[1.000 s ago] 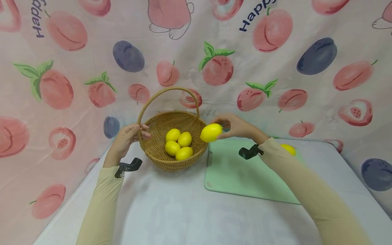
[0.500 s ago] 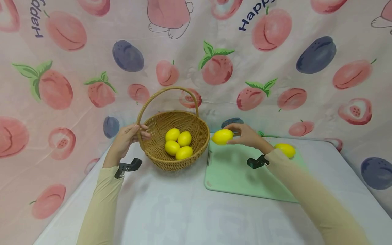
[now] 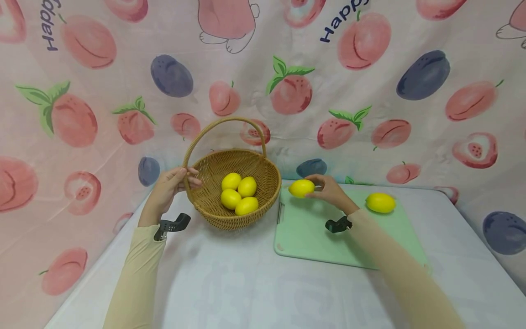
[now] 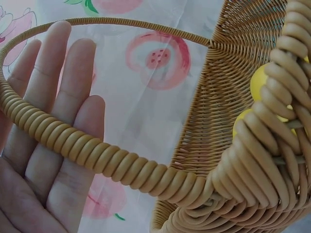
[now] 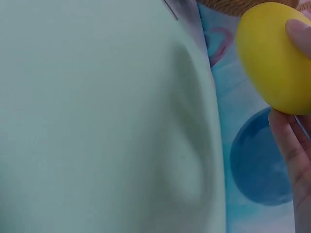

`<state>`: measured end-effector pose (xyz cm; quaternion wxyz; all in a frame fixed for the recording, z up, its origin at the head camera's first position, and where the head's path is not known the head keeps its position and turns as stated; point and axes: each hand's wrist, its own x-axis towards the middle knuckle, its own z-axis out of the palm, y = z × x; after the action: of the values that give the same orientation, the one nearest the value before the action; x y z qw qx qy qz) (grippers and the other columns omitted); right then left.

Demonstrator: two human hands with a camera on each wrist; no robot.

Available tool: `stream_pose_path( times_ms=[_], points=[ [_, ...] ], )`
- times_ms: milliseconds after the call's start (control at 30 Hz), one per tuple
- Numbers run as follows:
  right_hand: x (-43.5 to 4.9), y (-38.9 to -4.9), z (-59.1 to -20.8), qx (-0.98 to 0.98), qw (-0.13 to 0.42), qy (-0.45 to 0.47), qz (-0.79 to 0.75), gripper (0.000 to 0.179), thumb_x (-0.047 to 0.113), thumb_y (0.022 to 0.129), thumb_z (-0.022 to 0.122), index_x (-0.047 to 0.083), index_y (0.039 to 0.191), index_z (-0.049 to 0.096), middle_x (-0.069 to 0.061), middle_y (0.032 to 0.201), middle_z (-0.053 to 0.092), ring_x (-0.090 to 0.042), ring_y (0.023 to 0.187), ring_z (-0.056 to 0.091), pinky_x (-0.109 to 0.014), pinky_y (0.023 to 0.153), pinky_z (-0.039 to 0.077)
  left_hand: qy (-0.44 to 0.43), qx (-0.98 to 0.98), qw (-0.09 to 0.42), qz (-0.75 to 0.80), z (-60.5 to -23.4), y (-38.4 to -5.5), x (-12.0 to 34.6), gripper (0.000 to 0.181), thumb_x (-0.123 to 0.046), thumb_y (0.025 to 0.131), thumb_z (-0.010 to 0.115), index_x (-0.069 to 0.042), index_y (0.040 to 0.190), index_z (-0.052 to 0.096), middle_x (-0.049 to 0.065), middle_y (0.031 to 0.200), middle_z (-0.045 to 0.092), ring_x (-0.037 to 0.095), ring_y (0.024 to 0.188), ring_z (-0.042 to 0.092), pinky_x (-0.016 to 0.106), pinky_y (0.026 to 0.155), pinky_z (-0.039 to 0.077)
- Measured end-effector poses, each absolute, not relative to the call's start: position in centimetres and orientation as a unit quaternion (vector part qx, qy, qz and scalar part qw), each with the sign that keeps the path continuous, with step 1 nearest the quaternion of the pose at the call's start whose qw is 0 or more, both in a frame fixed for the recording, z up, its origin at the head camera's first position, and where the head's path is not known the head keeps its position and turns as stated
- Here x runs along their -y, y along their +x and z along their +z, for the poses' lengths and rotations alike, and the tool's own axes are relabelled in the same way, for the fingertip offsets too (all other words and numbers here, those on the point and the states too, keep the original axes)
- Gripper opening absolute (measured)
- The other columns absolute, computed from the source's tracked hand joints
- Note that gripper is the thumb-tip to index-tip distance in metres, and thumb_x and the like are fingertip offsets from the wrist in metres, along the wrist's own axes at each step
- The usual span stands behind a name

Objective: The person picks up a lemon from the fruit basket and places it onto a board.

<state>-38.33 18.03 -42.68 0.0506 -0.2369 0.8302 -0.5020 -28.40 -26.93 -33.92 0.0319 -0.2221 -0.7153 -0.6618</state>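
Note:
My left hand [image 3: 170, 183] is at the left side of the wicker basket [image 3: 230, 223]. Its thumb lies against the basket's arched handle [image 4: 73, 143], and its nearly straight fingers [image 4: 80, 68] pass behind that handle. Inside the basket sit several yellow lemons [image 3: 246, 186]. With thumb and fingertips my right hand [image 3: 330, 192] pinches another lemon [image 3: 302, 188] over the back left part of a light green cutting board [image 3: 316, 237]. In the right wrist view this lemon [image 5: 272, 58] shows large, with the thumb on its side and fingers below it.
One more lemon [image 3: 381, 202] lies on the board's back right part, beyond the right forearm. A white cloth covers the table [image 3: 230, 278]. Behind it hangs a fruit-print curtain [image 3: 255, 59]. Each wrist wears a black camera mount [image 3: 174, 223].
My right hand has moved right and down with its lemon, from beside the basket rim to low over the board. The lemon at back right is now fully visible. My left hand stays put.

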Motion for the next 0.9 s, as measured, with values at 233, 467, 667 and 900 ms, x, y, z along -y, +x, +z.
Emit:
stream_pose_path(
  times_ms=[233,467,667,900],
  points=[
    [-18.0,-38.8,-43.7,-0.837,0.050,-0.217,-0.501,0.055,0.016,0.080,0.075,0.003,0.129,0.052,-0.019,0.128,0.055,-0.033,0.115,0.054,-0.042,0.095,0.050,-0.216,0.721,0.042,-0.657,-34.6,-29.0,27.3,0.032,-0.020,0.103,0.034,-0.015,0.099,0.066,-0.008,0.082,0.073,0.008,0.080,0.071,0.022,0.079,0.054],
    [-17.6,-38.7,-43.8,-0.834,0.061,-0.207,-0.508,0.055,0.012,0.081,0.073,0.000,0.130,0.051,-0.023,0.130,0.053,-0.037,0.117,0.052,-0.046,0.096,0.049,-0.215,0.724,0.038,-0.655,-34.3,-28.6,27.0,0.034,-0.017,0.104,0.032,-0.015,0.099,0.066,-0.010,0.082,0.073,0.006,0.080,0.070,0.021,0.078,0.053],
    [-17.4,-39.1,-44.6,-0.843,0.065,-0.205,-0.494,0.056,0.016,0.081,0.074,0.003,0.130,0.051,-0.020,0.131,0.053,-0.036,0.119,0.051,-0.048,0.097,0.047,-0.214,0.722,0.040,-0.656,-34.7,-29.0,27.3,0.032,-0.022,0.103,0.035,-0.016,0.099,0.067,-0.009,0.082,0.073,0.007,0.080,0.070,0.021,0.079,0.054],
    [-17.3,-39.3,-45.0,-0.849,0.069,-0.206,-0.481,0.057,0.020,0.081,0.074,0.004,0.131,0.052,-0.019,0.133,0.052,-0.037,0.122,0.050,-0.050,0.100,0.044,-0.208,0.723,0.035,-0.658,-34.3,-28.8,27.1,0.038,-0.015,0.104,0.030,-0.024,0.095,0.066,-0.010,0.081,0.073,0.005,0.080,0.070,0.019,0.078,0.053]
  ],
)
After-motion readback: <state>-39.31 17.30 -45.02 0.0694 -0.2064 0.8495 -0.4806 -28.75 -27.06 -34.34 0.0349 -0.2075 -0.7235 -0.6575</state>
